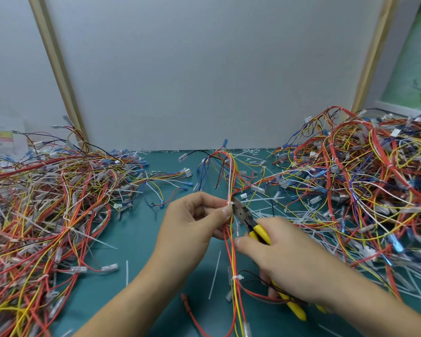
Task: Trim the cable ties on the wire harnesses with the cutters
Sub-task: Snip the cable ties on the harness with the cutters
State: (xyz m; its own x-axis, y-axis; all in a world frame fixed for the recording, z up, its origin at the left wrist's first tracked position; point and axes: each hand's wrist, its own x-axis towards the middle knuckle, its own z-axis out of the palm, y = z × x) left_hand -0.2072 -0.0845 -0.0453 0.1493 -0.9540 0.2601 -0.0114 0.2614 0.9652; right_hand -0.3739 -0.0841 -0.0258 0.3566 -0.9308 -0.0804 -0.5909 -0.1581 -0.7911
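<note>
Over the middle of the green table [136, 239], the left hand [192, 220] pinches a wire harness [231, 171] just below its cable tie [229, 203], grip clamped on the wires. The right hand [284, 261] has its grip clamped on the yellow-handled cutters [243, 214], blades at the tie. Step: prob. trimming this tie. Next: snip flush w/o nicking wires. Harness piles [46, 203] along L & R edges. Printed sheet [0, 138] far left, unreadable.

One head-worn wide-angle view — it looks forward and down from the near edge of the green tabletop [141, 239], close above it, reaching the far edge and the white back panel [204, 69].
</note>
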